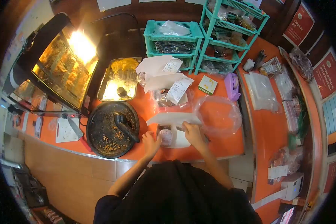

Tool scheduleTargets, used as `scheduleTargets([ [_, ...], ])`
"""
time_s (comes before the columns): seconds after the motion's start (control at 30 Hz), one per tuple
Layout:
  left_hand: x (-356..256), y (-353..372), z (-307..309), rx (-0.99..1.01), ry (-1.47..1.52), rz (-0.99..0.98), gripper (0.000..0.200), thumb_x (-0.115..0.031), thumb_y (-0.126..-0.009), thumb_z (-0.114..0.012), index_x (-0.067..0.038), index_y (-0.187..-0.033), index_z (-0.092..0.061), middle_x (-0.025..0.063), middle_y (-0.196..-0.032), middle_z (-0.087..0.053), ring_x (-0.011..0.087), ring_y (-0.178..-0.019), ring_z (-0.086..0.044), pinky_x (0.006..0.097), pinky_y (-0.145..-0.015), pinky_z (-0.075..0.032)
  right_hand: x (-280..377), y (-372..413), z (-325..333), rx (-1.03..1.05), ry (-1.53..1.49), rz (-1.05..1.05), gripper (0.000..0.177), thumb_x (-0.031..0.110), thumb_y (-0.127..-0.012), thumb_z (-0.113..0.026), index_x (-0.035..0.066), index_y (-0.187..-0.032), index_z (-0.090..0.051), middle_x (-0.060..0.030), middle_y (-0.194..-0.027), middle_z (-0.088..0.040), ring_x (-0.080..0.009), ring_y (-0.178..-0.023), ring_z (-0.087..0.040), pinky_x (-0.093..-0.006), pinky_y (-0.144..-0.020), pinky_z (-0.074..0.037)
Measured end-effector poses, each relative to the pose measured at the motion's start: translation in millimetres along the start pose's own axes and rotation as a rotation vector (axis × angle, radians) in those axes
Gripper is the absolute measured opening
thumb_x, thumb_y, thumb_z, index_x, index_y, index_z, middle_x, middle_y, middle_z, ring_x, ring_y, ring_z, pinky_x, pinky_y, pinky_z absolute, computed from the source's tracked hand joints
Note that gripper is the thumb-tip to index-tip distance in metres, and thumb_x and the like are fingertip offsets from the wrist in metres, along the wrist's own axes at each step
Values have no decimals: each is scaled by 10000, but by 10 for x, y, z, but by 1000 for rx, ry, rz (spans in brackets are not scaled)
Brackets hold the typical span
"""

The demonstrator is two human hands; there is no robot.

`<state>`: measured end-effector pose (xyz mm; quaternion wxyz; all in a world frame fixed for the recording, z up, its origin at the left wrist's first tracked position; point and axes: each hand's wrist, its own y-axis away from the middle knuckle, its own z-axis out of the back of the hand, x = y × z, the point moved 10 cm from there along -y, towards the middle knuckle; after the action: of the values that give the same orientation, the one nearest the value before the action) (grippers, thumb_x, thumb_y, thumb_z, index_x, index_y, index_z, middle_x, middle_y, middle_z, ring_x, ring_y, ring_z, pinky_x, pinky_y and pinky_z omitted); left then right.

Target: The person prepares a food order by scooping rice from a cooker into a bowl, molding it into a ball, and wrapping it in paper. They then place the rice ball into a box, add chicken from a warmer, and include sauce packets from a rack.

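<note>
A white paper food box [181, 141] lies unfolded at the front of the orange table, its lid flap [173, 118] raised on the far side. In its left part sits a clear round tub [165, 137] with printing on it. My left hand [151, 144] grips the box's left edge, thumb close to the tub. With fingers bent, my right hand [192, 133] holds the box near the fold of the lid. What lies under the right fingers is hidden.
Left stand a stone mortar [112, 130] with a pestle [125, 127], a knife [75, 128] and a lit display case [59, 67]. Behind are a metal tray [104, 80], bagged boxes with receipts [179, 89] and green racks [171, 37]. A plastic bag [218, 115] lies right.
</note>
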<state>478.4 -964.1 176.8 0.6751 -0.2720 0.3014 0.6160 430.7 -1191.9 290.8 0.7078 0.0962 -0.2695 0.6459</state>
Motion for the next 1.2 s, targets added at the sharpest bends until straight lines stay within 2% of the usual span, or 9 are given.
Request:
scheduleTargets([
  [0.13, -1118, 70, 295, -58, -179, -646, 285, -168, -830, -609, -38, -1072, -536, 152, -1016, -544, 364, -984, -544, 464, -827, -439, -41, 10, 101, -53, 53, -12, 84, 110, -850, -543, 83, -917, -586, -205, -755, -638, -413, -730, -631, -523, -619, -476],
  [0.27, -1188, -274, -131, 16, -539, -830, 215, -133, -736, -643, -65, -939, -630, 127, -1084, -566, 302, -966, -596, 409, -809, -477, -112, 17, 102, -96, 32, 9, 83, 107, -836, -547, 79, -899, -593, -192, -769, -646, -410, -736, -633, -523, -626, -480],
  [0.37, -1240, -318, -120, 80, -486, -891, 184, -117, -696, -647, -87, -877, -648, 90, -1050, -605, 283, -921, -617, 385, -774, -501, -91, 23, 82, -106, 16, 16, 85, 112, -839, -546, 77, -898, -597, -189, -784, -651, -410, -734, -635, -524, -635, -483],
  [0.43, -1292, -382, 66, 76, -349, -789, 160, -110, -713, -643, -96, -872, -642, 64, -971, -627, 282, -868, -632, 387, -721, -514, -90, 24, 57, -192, -36, 80, 91, 116, -845, -543, 80, -908, -598, -188, -792, -654, -412, -733, -635, -523, -643, -486],
  [0.53, -1416, -445, 329, 136, -261, -637, 105, -111, -744, -639, -101, -848, -635, 57, -855, -642, 286, -800, -645, 402, -648, -520, -109, 3, -120, -42, 101, -44, 98, 97, -849, -536, 73, -922, -597, -200, -829, -655, -420, -747, -634, -525, -659, -486],
  [0.63, -1486, -535, 494, 168, -205, -555, 82, -116, -748, -653, -117, -829, -669, 56, -789, -656, 279, -739, -652, 379, -633, -518, -108, -41, -298, -65, -81, -14, 162, 84, -847, -546, 72, -982, -636, -215, -867, -660, -428, -770, -635, -524, -684, -490],
  [0.87, -1843, -691, 955, 161, -38, -681, 82, -118, -783, -651, -81, -855, -643, 88, -806, -668, 322, -727, -648, 397, -641, -512, 130, -221, -790, 3, -389, 141, 241, 171, -903, -569, 55, -1096, -655, -193, -975, -674, -399, -882, -643, -469, -790, -510],
  [1.13, -1877, -895, 917, 306, 328, -557, 82, -71, -885, -612, -19, -948, -604, 107, -759, -661, 145, -661, -642, 298, -622, -500, 59, -237, -518, 101, -528, 88, 273, 228, -866, -648, 41, -1064, -668, -160, -1050, -675, -316, -966, -658, -385, -844, -515],
  [1.2, -1974, -871, 850, 323, 324, -570, 95, -76, -887, -622, -18, -960, -606, 94, -784, -671, 129, -676, -638, 298, -633, -508, -101, -248, -794, 146, -366, 32, 364, 320, -819, -694, 59, -1072, -674, -143, -1062, -681, -308, -958, -665, -379, -841, -520],
])
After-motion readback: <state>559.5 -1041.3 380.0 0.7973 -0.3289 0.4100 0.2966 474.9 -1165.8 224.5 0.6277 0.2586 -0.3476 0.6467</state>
